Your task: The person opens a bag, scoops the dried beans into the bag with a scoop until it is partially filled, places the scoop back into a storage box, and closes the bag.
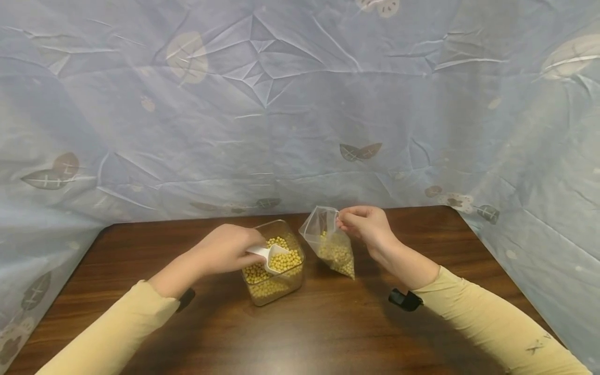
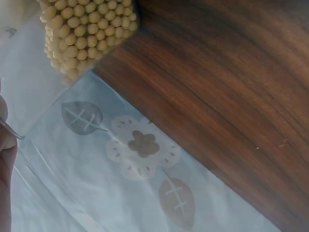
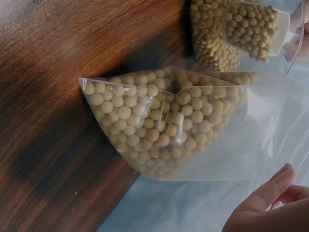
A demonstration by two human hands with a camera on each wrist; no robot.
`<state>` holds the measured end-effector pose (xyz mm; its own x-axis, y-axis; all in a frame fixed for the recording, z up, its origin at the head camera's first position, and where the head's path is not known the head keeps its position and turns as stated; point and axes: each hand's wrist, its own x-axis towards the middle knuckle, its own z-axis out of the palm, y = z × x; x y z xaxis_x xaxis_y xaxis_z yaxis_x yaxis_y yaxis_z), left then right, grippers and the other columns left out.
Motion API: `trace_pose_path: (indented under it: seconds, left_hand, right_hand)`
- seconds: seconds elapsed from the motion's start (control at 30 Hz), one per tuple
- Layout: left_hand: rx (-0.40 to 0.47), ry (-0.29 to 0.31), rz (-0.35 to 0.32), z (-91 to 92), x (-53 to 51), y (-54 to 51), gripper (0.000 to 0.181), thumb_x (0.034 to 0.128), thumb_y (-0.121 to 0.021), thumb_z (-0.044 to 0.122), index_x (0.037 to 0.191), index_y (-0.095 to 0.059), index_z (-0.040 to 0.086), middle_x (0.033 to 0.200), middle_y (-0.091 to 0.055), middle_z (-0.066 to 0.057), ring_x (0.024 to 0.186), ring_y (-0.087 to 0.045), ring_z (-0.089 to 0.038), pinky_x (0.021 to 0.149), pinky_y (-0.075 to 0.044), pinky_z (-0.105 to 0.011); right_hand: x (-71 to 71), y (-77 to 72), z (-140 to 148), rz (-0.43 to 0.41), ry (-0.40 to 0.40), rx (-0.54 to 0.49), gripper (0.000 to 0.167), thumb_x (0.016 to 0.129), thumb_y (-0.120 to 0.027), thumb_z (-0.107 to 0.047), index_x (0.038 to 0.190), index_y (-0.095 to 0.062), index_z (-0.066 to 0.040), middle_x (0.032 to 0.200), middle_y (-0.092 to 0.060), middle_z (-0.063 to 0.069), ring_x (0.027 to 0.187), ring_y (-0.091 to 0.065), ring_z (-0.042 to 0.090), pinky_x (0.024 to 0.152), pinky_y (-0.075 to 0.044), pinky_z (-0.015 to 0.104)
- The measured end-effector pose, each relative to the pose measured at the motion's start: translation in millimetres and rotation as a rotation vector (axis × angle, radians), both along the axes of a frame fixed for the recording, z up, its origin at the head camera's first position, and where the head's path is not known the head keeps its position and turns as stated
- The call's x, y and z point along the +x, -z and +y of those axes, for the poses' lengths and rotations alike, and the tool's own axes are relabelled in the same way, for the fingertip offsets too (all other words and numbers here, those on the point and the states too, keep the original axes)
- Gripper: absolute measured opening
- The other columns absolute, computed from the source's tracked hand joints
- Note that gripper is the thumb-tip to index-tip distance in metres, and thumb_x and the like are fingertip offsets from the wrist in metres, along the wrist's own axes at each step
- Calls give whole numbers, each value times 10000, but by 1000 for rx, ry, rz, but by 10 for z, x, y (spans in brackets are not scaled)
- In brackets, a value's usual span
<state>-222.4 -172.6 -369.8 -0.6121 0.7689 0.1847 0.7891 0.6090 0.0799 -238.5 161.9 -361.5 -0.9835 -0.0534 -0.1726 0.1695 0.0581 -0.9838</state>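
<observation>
My left hand grips the handle of a white scoop inside a clear square container of round yellow soybeans. In the right wrist view, beans fill the scoop. At the left wrist view's edge only a sliver of the left hand shows. To the container's right, my right hand pinches the top edge of a clear plastic bag, partly filled with the same soybeans. The bag hangs tilted, its mouth spread; its pointed bottom corner is toward the table's front.
A dark brown wooden table lies under everything. Behind and beside it hangs a pale blue-grey cloth printed with leaves and flowers. Black straps show beneath both wrists, by the yellow sleeves.
</observation>
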Motion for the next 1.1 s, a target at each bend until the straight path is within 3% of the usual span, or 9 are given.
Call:
trace_pose_path:
  seconds: [0.13, 0.33, 0.8, 1.1]
  left_hand:
    - [35, -32, -7, -40, 47, 3, 145, 953, -783, 352, 915, -726, 224, 828, -679, 129, 654, -504, 17, 618, -474, -238]
    - [64, -61, -3, -81, 106, 28, 138, 955, -784, 327, 960, -739, 197, 879, -718, 107, 708, -613, -12, 664, -543, -284]
    - [124, -83, -7, -184, 160, 36, 153, 963, -780, 285, 1034, -767, 151, 962, -771, 56, 807, -714, -107, 735, -597, -349]
    - [193, -147, -44, -237, 209, 67, 170, 958, -777, 281, 1048, -774, 136, 985, -792, 32, 857, -744, -154, 774, -613, -390]
  right_hand:
    - [-4, -2, -8, -2, 6, 1, 275, 1016, -624, -17, 1218, -655, 167, 801, -747, -62, 756, -741, 16, 758, -600, 148]
    - [-13, -3, -8, -2, 0, -12, 286, 1020, -619, -10, 1230, -638, 183, 793, -746, -62, 747, -739, 13, 758, -601, 149]
    - [0, -5, -25, -14, 5, -23, 283, 1023, -624, -9, 1231, -641, 182, 804, -747, -61, 749, -740, 11, 756, -602, 149]
    - [2, 4, -13, -11, 3, -24, 313, 1031, -613, -14, 1267, -621, 192, 844, -744, -51, 767, -743, 7, 778, -603, 149]
